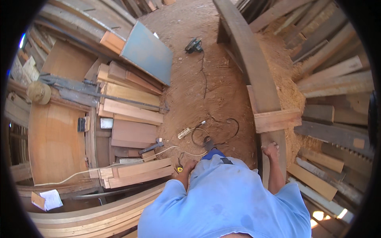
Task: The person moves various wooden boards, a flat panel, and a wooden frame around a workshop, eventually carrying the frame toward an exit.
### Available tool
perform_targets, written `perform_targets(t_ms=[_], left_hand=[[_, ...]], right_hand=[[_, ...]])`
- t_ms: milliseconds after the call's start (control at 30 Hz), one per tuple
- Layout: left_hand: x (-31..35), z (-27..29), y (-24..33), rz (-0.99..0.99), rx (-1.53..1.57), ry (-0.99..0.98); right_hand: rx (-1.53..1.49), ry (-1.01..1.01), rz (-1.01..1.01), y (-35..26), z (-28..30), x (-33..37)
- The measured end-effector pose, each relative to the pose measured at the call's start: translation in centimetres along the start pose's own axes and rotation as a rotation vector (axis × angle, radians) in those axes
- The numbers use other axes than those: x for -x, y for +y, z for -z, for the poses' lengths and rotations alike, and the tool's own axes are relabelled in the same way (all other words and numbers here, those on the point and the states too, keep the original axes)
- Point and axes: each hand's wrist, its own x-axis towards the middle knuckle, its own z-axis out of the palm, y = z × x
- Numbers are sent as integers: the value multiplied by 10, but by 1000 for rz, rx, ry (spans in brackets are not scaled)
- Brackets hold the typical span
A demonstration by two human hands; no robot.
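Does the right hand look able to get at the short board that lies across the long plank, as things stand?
Probably yes: the right hand is at the long plank, close to the short board, and nothing visible stands between them.

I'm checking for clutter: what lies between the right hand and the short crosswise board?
In the head view, only bare plank shows between the right hand and the board.

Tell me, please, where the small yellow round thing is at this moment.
The small yellow thing lies left of centre in the head view, between the left hand and the ends of pale boards.
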Motion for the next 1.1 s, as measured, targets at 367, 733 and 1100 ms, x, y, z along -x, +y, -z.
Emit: perform_targets(t_ms=[367, 733, 1100], left_hand=[[-27, 94, 26, -12, 45, 190], [-23, 97, 31, 13, 221, 368], [-32, 122, 7, 31, 363, 362]], right_hand=[[423, 25, -8, -28, -30, -17], [526, -48, -55, -17, -39, -41], [597, -101, -62, -50, -27, -21]])
